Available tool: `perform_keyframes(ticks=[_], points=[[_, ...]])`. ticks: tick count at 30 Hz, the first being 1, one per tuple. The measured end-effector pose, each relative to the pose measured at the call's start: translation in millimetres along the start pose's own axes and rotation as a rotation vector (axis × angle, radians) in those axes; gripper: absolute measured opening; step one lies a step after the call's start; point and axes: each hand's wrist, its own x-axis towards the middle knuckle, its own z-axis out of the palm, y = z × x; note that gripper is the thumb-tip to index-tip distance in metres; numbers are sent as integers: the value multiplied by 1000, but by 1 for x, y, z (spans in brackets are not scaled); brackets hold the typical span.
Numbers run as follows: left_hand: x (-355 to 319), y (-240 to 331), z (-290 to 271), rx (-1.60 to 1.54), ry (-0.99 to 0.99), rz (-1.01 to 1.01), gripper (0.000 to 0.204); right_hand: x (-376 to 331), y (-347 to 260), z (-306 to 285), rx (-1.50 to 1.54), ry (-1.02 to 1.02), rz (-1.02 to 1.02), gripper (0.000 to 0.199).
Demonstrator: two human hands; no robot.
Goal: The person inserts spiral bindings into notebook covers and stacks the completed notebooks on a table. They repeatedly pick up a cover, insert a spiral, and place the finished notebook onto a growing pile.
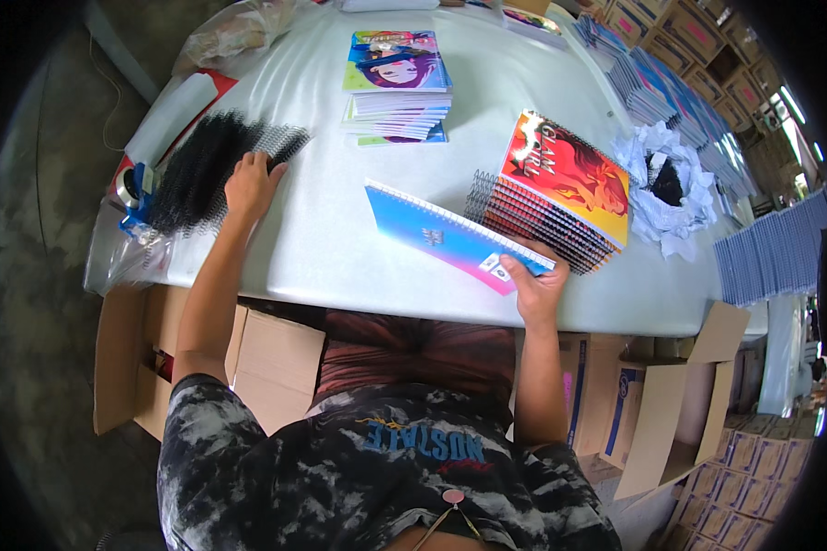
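Observation:
My right hand [535, 286] grips the near corner of a blue-to-pink notebook [450, 235], holding it tilted just above the white table [340, 239]. Right beside it sits a stack of spiral-bound notebooks with a red and orange cover [565, 188]. My left hand [251, 184] reaches to the left and rests on a heap of black spiral binding coils [213, 167]; whether its fingers pinch one is hidden.
A stack of unbound notebooks with a colourful cartoon cover [398, 84] lies at the table's middle back. Crumpled white paper [663, 188] sits to the right, rows of blue notebooks [671, 92] beyond. Open cardboard boxes [657, 413] stand under the table.

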Motion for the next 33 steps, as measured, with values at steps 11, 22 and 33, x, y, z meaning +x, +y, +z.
perform_keyframes(ticks=[11, 22, 33], points=[[10, 6, -55, -425, 223, -52, 32, 5, -7, -9, -53, -43, 38, 26], [-76, 122, -94, -953, -459, 429, 44, 1, -4, -9, -148, -24, 21, 28], [-62, 114, -91, -1149, -415, 337, 29, 1, -8, -17, -156, -90, 6, 25]])
